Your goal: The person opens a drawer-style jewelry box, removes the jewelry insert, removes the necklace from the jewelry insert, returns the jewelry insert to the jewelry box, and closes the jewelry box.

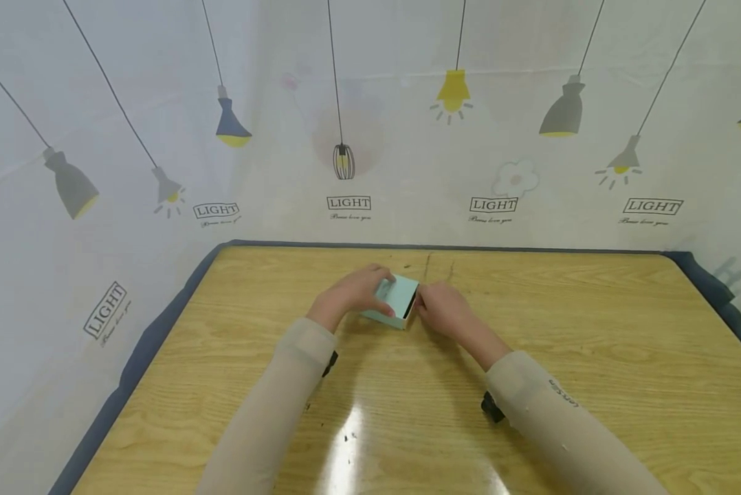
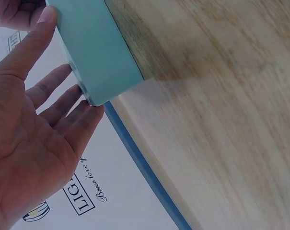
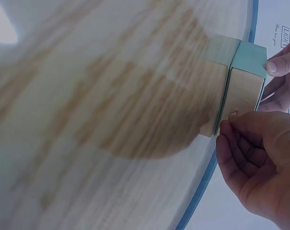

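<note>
A small mint-green drawer box [image 1: 398, 294] lies on the wooden table, toward its far side. My left hand [image 1: 358, 291] holds the box from the left, thumb on the near long side and fingers across the far side; the left wrist view shows the plain green side of the box [image 2: 97, 52]. At the right end, a cream inner drawer [image 3: 244, 91] sticks out of the green sleeve [image 3: 250, 56]. My right hand [image 3: 255, 160] pinches the drawer's end between thumb and index finger, its other fingers curled in. What lies inside the drawer is hidden.
The wooden table [image 1: 593, 357] carries a few small dark specks and marks. Behind it and along its sides hangs a white cloth [image 1: 407, 165] printed with lamps and the word LIGHT, with a blue edge along the tabletop.
</note>
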Available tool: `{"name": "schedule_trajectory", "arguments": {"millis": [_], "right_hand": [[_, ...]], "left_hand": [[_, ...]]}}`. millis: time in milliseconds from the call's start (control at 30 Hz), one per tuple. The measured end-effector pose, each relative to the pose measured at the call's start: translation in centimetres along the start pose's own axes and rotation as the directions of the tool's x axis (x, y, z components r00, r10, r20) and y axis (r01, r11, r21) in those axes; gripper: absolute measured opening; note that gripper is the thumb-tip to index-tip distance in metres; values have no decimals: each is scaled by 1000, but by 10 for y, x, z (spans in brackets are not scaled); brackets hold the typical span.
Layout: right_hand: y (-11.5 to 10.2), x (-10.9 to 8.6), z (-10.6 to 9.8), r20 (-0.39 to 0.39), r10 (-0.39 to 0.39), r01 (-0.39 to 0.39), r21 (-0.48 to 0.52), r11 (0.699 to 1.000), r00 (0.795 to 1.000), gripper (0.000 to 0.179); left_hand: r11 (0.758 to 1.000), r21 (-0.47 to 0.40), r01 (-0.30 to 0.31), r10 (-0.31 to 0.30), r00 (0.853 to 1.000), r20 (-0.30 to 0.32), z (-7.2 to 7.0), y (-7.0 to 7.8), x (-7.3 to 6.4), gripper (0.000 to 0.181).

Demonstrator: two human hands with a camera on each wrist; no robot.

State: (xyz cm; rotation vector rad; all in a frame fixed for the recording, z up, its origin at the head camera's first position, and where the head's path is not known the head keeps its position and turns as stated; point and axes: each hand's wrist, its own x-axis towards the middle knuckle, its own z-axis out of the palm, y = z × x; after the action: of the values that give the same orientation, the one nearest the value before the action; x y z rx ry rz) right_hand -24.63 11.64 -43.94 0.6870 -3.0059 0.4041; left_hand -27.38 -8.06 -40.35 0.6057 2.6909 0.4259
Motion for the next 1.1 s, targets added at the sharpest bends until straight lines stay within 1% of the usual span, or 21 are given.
{"name": "schedule_trajectory", "arguments": {"millis": [700,933,1100], "right_hand": [[2,-5,-5,13,14,-14,35,999,1000,9],[2,-8,-8,10,3,-4,47,999,1000,7],[3,-9,-8,24,14,-15,58,998,1000,7]], "left_hand": [[1000,-14,-1,1,1000,-3,-1,2,-1,73],[1000,-19,2,-2,1000,0,-3,2,-2,74],[1000,-27,-1,1,1000,0,-2,2,-4,73]]}}
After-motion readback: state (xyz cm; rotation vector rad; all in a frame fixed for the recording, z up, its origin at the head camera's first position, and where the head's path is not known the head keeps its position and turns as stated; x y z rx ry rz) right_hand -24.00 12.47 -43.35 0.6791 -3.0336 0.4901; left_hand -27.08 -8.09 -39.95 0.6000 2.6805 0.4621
